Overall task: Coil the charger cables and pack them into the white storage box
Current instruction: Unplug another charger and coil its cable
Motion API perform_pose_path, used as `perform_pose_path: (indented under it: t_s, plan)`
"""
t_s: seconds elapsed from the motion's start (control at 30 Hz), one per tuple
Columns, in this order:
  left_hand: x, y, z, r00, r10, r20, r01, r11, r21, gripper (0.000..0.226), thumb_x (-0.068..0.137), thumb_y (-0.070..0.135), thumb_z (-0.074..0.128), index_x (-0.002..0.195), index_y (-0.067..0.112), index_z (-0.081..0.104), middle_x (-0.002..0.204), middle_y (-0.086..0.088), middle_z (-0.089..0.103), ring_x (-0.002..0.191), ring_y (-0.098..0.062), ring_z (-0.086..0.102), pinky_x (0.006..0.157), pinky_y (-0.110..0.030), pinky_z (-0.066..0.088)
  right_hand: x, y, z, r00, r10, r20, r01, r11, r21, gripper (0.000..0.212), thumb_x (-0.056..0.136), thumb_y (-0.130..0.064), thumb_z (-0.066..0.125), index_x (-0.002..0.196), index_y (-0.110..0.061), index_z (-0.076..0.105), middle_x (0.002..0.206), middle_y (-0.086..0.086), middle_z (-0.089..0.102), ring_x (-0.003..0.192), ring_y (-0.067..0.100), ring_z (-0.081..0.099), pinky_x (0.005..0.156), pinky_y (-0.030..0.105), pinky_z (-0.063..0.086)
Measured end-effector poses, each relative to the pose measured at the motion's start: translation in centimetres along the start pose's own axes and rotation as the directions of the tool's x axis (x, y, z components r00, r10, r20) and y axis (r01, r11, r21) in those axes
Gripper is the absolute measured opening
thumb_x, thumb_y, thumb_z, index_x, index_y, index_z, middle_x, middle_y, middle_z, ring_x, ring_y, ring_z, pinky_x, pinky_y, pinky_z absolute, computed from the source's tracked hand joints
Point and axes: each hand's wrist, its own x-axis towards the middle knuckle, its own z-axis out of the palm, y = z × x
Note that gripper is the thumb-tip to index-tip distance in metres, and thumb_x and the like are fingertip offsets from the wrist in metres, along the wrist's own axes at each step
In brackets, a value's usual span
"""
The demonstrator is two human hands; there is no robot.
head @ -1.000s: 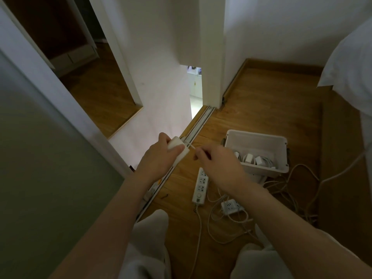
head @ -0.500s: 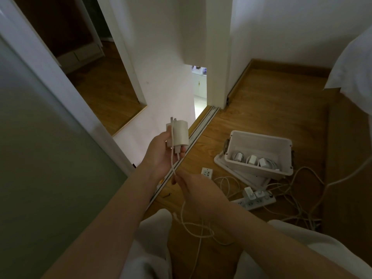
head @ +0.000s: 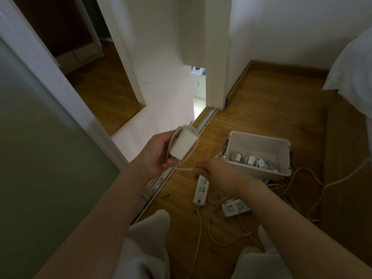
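White rectangular charger brick (head: 183,144): gripped in left hand (head: 157,158), thin white cable (head: 184,168) looped round it. Cable tail pinched by right hand (head: 219,175). White plastic storage box (head: 261,140) sat beyond right fingers, coiled chargers (head: 251,161) inside.

Single head-worn wide-angle view, facing forward and steeply down along both forearms, left hand (head: 159,156) and right hand (head: 218,174) close at mid-frame, knees (head: 149,228) at the bottom edge, wooden floor (head: 271,117) farther below, white storage box (head: 259,138) right of centre, sliding-door track (head: 205,120) ahead.
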Motion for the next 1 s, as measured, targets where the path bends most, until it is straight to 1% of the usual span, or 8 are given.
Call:
perform_pose_path:
  t_s: [0.13, 0.23, 0.33, 0.4, 0.6, 0.8, 0.9, 1.0]
  plan:
    - [-0.1, -0.2, -1.0, 0.999, -0.051, -0.011, 0.05, 0.869, 0.492, 0.05, 0.078, 0.058, 0.043, 0.102, 0.022, 0.068, 0.072, -0.004, 0.06, 0.046, -0.008, 0.044, 0.041, -0.019, 0.032, -0.3, 1.9, -0.6, 0.992, 0.038, -0.123, -0.071, 0.958, -0.279, 0.016, 0.098, -0.02, 0.043, 0.098, -0.022, 0.059, 0.096, -0.005, 0.06, 0.093, 0.013, 0.05, 0.079, 0.027, 0.043]
    - [0.0, -0.7, -1.1, 0.999, -0.015, -0.035, 0.035, 0.7, 0.713, 0.036, 0.079, 0.056, 0.047, 0.099, 0.03, 0.063, 0.083, -0.004, 0.059, 0.064, -0.016, 0.055, 0.05, -0.02, 0.042, -0.8, 2.5, -1.1, 0.969, 0.061, -0.239, -0.136, 0.939, -0.315, 0.018, 0.099, -0.023, 0.041, 0.098, -0.022, 0.058, 0.088, -0.007, 0.054, 0.088, 0.012, 0.05, 0.076, 0.027, 0.044]
    - [0.6, -1.6, -1.0, 0.999, 0.032, -0.006, -0.014, 0.588, 0.809, 0.01, 0.088, 0.043, 0.053, 0.092, 0.034, 0.058, 0.087, 0.001, 0.06, 0.067, -0.011, 0.059, 0.048, -0.014, 0.044, -0.8, 1.8, -1.1, 0.949, 0.087, -0.304, -0.176, 0.944, -0.28, 0.028, 0.1, -0.032, 0.035, 0.093, -0.019, 0.059, 0.081, -0.005, 0.055, 0.074, 0.013, 0.054, 0.067, 0.029, 0.05]
    - [1.2, -2.2, -0.9, 0.997, 0.076, -0.031, -0.013, 0.518, 0.855, 0.007, 0.089, 0.039, 0.057, 0.093, 0.033, 0.056, 0.089, 0.006, 0.059, 0.073, -0.008, 0.059, 0.051, -0.013, 0.045, -0.8, 1.2, -0.9, 0.94, 0.109, -0.325, -0.199, 0.945, -0.258, 0.031, 0.1, -0.033, 0.035, 0.092, -0.019, 0.061, 0.076, -0.005, 0.055, 0.067, 0.012, 0.054, 0.06, 0.027, 0.046]
    - [1.8, -2.8, -0.9, 0.955, 0.256, -0.153, 0.016, 0.47, 0.883, 0.024, 0.085, 0.046, 0.06, 0.101, 0.031, 0.051, 0.088, 0.014, 0.051, 0.076, -0.004, 0.053, 0.055, -0.015, 0.044, -0.7, -0.5, -1.1, 0.906, 0.15, -0.396, -0.241, 0.952, -0.19, 0.033, 0.101, -0.03, 0.032, 0.097, -0.017, 0.062, 0.075, -0.003, 0.056, 0.067, 0.014, 0.056, 0.061, 0.029, 0.048]
    - [2.1, -3.3, -1.4, 0.896, 0.43, -0.112, -0.066, 0.377, 0.924, 0.026, 0.089, 0.044, 0.053, 0.107, 0.026, 0.044, 0.098, 0.008, 0.05, 0.088, -0.011, 0.058, 0.065, -0.022, 0.053, -0.1, -0.7, -1.1, 0.851, 0.268, -0.451, -0.294, 0.956, 0.013, 0.035, 0.1, -0.024, 0.033, 0.093, -0.012, 0.065, 0.079, 0.003, 0.065, 0.065, 0.017, 0.059, 0.061, 0.031, 0.049]
    - [2.5, -4.1, -1.6, 0.896, 0.439, -0.073, -0.12, 0.396, 0.91, 0.022, 0.09, 0.04, 0.054, 0.106, 0.029, 0.043, 0.1, 0.009, 0.051, 0.092, -0.011, 0.057, 0.074, -0.027, 0.055, 0.1, 0.2, -1.6, 0.821, 0.34, -0.458, -0.344, 0.936, 0.076, 0.034, 0.099, -0.019, 0.035, 0.092, -0.009, 0.066, 0.085, 0.006, 0.067, 0.072, 0.019, 0.062, 0.063, 0.031, 0.049]
    - [2.8, -4.5, -1.5, 0.898, 0.44, -0.02, -0.209, 0.466, 0.86, 0.019, 0.091, 0.036, 0.055, 0.106, 0.03, 0.044, 0.098, 0.013, 0.051, 0.093, -0.01, 0.057, 0.071, -0.021, 0.055, -0.1, 1.0, -2.0, 0.788, 0.398, -0.469, -0.413, 0.907, 0.077, 0.032, 0.098, -0.014, 0.035, 0.093, -0.008, 0.067, 0.088, 0.008, 0.068, 0.077, 0.022, 0.063, 0.066, 0.032, 0.05]
